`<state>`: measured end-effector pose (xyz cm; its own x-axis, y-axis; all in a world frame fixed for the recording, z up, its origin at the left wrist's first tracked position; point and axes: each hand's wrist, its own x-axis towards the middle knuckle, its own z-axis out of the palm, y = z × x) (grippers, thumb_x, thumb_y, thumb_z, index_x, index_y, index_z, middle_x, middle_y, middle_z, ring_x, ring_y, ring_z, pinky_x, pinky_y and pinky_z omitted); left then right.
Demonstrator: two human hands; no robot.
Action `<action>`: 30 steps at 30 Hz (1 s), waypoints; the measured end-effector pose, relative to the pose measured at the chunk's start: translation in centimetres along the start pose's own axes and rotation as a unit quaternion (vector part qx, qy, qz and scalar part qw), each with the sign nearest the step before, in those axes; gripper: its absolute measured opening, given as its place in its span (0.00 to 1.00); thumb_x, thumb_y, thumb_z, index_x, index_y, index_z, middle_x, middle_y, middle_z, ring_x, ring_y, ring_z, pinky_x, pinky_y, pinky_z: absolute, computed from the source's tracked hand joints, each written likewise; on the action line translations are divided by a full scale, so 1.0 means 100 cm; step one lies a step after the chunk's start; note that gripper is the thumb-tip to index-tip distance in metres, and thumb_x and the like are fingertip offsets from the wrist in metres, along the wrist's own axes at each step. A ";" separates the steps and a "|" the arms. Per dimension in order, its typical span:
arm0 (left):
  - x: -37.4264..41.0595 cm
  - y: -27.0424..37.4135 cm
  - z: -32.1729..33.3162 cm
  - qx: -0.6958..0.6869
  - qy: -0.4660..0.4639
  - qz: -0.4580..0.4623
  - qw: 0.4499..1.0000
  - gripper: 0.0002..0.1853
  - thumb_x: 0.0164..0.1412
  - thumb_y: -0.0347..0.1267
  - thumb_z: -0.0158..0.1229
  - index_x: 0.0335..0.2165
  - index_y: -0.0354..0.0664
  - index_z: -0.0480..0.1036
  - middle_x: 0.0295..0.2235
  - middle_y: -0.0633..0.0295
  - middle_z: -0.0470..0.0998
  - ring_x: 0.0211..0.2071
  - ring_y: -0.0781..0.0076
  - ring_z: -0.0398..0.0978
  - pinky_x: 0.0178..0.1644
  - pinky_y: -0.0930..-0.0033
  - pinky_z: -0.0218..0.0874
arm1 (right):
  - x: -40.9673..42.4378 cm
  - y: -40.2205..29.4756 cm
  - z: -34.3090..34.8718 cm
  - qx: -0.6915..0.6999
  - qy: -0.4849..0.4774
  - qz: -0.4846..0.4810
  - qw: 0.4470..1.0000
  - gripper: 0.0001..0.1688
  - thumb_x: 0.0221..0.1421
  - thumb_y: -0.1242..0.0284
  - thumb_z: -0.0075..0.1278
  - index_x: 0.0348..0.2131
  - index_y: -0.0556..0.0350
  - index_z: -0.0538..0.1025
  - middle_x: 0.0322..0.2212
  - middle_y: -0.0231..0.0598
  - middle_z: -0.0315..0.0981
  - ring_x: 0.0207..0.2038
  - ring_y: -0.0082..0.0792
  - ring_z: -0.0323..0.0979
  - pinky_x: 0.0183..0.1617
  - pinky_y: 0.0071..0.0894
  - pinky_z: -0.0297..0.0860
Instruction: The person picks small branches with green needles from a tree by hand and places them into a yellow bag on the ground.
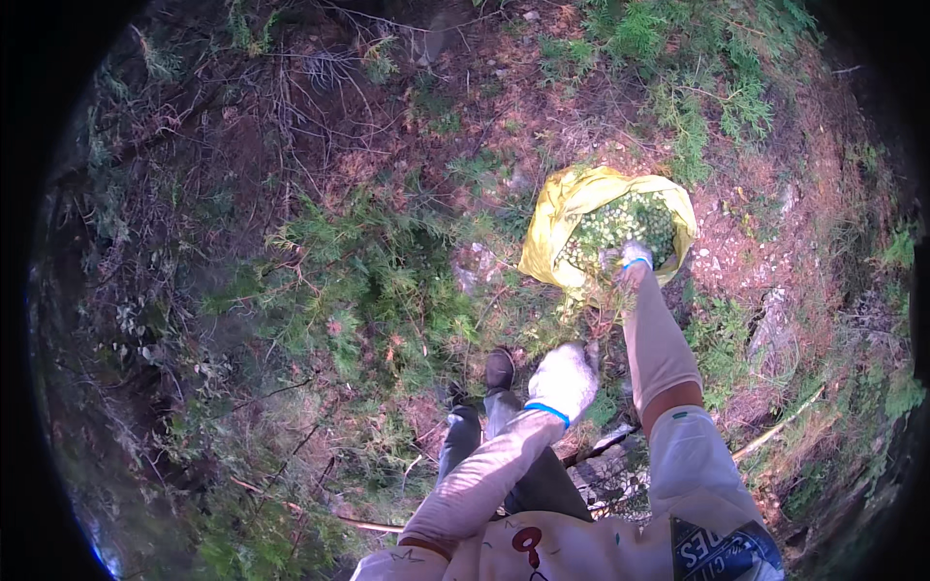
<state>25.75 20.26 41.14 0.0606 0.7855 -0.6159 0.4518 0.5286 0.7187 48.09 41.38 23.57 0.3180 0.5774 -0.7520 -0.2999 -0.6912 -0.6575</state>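
Note:
A yellow plastic sack [556,218] stands on the ground before me with its mouth spread wide. It holds a mass of small pale flower heads with green leaves [617,220]. My right hand [636,254], in a whitish glove with a blue cuff, is at the near side of the sack's mouth, over the flowers; its fingers are hard to make out. Nearer to me, my left hand [565,381], gloved alike and washed out by sunlight, is curled at the lower ends of some leafy, reddish plant stems [601,318]. These stems run up towards the sack's near rim.
Low conifer-like shrubs [392,269] grow left of the sack, and green branches [697,80] hang beyond it. Dry twigs [290,94] tangle at the far left. Pale rocks [774,323] lie at right. My shoe [499,369] is on the slope; a bare stick [781,425] lies at lower right.

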 end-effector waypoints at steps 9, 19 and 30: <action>-0.003 -0.099 -0.085 -0.567 -0.071 -0.089 0.816 0.20 0.68 0.46 0.43 0.25 0.46 0.63 0.14 0.70 0.61 0.13 0.80 0.57 0.16 0.75 0.47 | -0.141 0.002 0.034 -0.751 -0.111 -0.483 0.437 0.66 0.37 0.51 0.66 0.64 0.55 0.45 0.64 0.54 0.40 0.66 0.53 0.44 0.67 0.40 0.51; 0.009 -0.097 -0.071 -0.398 -0.075 0.043 0.914 0.15 0.66 0.43 0.49 0.40 0.43 0.70 0.25 0.67 0.71 0.24 0.77 0.69 0.26 0.77 0.60 | -0.223 0.072 0.065 -0.063 -0.241 0.090 0.964 0.21 0.57 0.70 0.53 0.47 0.66 0.71 0.35 0.42 0.76 0.34 0.34 0.73 0.35 0.32 0.70; 0.090 -0.048 0.005 -0.028 0.045 -0.030 0.998 0.22 0.57 0.40 0.55 0.26 0.25 0.73 0.17 0.47 0.74 0.20 0.59 0.75 0.26 0.61 0.64 | -0.040 0.097 0.078 -0.760 -0.036 -0.183 0.622 0.17 0.54 0.59 0.46 0.34 0.48 0.80 0.37 0.38 0.79 0.40 0.37 0.76 0.43 0.40 0.66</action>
<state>24.61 24.65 31.94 -0.0471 0.7758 -0.6292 0.4024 0.5913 0.6989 36.93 35.80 19.82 0.0568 0.7967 -0.6016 0.9958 -0.0882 -0.0228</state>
